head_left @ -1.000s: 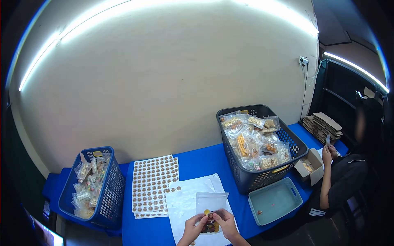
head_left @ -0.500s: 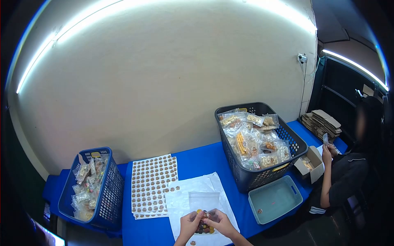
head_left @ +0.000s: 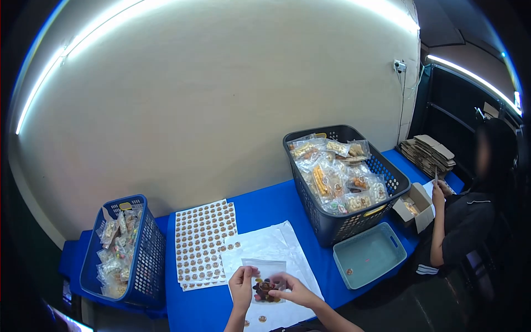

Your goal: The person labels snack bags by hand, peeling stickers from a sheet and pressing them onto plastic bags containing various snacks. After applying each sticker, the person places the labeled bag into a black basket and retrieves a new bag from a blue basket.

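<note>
Pinching the upper left edge of a clear plastic pouch [head_left: 265, 265] filled with dark, red and yellow pieces, the left hand [head_left: 241, 282] has its grip closed between thumb and fingers. The right hand [head_left: 294, 289] reaches over the pouch's right side, thumb and fingers apart near a round brown sticker on its front; blur leaves it unclear whether that grip presses or holds the plastic. The pouch is above white paper sheets [head_left: 296, 263] on a bench covered in blue cloth [head_left: 257, 196], with loose round brown stickers [head_left: 262, 318] on the paper nearer the wearer. Overlapping the papers' left side are white sheets printed with rows of round brown stickers [head_left: 200, 243]. Farther left stands a blue perforated plastic basket [head_left: 150, 260] of filled clear packets. Behind and to the right of the hands, a black perforated plastic basket [head_left: 332, 229] is heaped with similar packets. Just in front of it sits a shallow teal plastic tray [head_left: 373, 257] with a small round brown piece inside. At far right are an open cardboard box [head_left: 425, 216], a stack of flattened brown cardboard [head_left: 428, 155] and a person in dark clothes [head_left: 470, 221] with both hands raised together.
</note>
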Motion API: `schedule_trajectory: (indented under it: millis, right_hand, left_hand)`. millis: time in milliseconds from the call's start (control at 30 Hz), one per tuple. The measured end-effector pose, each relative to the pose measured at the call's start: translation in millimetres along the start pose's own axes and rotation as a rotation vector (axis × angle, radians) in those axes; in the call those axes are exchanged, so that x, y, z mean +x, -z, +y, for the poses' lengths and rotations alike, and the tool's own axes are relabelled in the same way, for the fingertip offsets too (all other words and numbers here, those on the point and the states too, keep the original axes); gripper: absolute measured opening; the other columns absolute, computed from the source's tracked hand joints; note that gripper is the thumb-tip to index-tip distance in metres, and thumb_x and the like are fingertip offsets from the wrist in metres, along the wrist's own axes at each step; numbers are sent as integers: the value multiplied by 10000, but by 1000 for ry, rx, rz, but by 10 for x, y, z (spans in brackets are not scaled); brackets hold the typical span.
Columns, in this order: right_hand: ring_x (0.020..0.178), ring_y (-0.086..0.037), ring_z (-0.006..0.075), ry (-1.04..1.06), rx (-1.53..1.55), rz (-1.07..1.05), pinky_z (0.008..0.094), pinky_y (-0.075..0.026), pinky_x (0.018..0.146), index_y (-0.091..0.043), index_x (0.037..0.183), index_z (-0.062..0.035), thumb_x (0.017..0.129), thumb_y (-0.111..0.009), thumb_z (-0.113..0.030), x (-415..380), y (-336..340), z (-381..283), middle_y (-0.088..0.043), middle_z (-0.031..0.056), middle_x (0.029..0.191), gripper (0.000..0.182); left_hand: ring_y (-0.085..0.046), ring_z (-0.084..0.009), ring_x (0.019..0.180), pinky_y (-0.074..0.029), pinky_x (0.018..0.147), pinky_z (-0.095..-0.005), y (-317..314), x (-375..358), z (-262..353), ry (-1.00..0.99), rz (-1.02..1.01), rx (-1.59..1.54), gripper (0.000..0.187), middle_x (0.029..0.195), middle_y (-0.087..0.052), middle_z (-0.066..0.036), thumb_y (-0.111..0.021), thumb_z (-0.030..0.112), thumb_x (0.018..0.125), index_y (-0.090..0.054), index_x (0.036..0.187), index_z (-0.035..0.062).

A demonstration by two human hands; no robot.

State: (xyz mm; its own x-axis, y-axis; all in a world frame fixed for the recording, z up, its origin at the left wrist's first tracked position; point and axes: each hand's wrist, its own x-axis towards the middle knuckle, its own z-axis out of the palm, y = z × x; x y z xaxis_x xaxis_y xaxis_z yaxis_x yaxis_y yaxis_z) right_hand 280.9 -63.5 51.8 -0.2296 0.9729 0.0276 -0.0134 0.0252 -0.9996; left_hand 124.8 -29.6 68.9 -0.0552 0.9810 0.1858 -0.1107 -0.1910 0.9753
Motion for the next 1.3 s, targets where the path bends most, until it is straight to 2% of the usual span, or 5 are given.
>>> schedule_trajectory:
  millis: [100,233,667,833,1300]
  right_hand:
    - [799,-530,152,259,-167,298,280,-389,729,-521,1049,-60,693,-696,-315,25,62,-69,-558,49,898,472]
    - [763,-545,172,274,-803,191,339,-301,772,-590,893,-101,684,-664,-394,1,233,-326,-588,26,841,367]
    - [579,-533,162,475,-557,-59,281,-393,537,-588,732,-12,740,-635,-179,279,-64,-197,-584,66,661,174]
    - [560,-506,130,281,-397,-130,257,-396,526,-554,692,0,747,-606,-137,296,-190,-76,-534,66,602,156]
    - [588,-475,75,323,-210,80,219,-414,567,-542,726,5,728,-610,-67,389,-558,-204,-530,31,642,99]
  left_hand:
    - [-588,-131,684,-450,632,-237,44,-55,-7,-52,-136,236,199,719,-608,-81,-489,131,861,-587,786,-24]
    - [-602,-158,660,-455,606,-250,21,-119,-20,-63,-309,433,164,701,-606,-97,-511,116,839,-602,787,-10]
    - [-607,-221,701,-458,603,-280,342,-203,113,-37,-437,654,156,753,-609,-89,-511,154,831,-596,850,25]
    - [-577,-89,506,-439,505,-228,495,-253,-91,57,-98,290,121,552,-580,-72,-537,144,822,-609,864,56]
    - [-517,-186,533,-368,529,-296,487,-217,94,-414,143,714,110,582,-553,-60,-632,133,728,-607,676,39]
